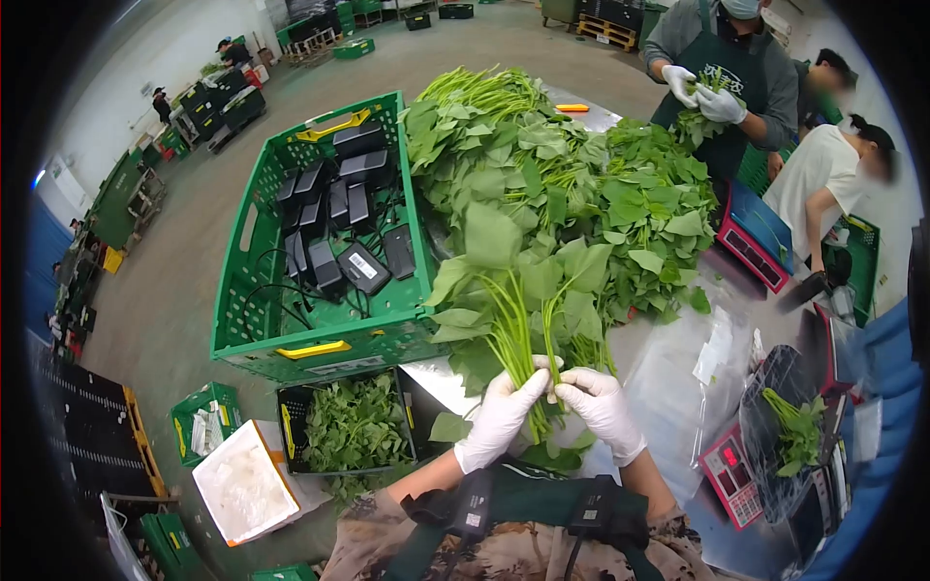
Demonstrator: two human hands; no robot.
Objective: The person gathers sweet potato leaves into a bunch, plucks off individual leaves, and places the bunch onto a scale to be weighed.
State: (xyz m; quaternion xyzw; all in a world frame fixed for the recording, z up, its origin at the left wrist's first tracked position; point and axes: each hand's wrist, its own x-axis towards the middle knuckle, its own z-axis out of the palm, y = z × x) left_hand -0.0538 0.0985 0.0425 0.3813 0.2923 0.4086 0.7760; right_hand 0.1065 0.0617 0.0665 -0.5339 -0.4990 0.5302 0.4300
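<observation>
In white gloves, both my hands are close together at the near edge of the table, over a bunch of leafy greens (516, 320). My left hand (499, 414) is closed around its long green stems, with the leaves pointing away from me. My right hand (603, 412) pinches a few stems beside it, fingertips almost touching the left hand's. Stem ends and some leaves hang below the hands, partly hidden by them. Just beyond lies a large heap of the same leafy greens (542, 169), spread across the table.
At left stands a green crate (228, 329) of black electronic devices. Below it are a dark crate of greens (354, 426) and a white foam box (242, 489). A red scale (731, 474) and plastic bags lie right. Across the table, a gloved person (765, 87) holds greens.
</observation>
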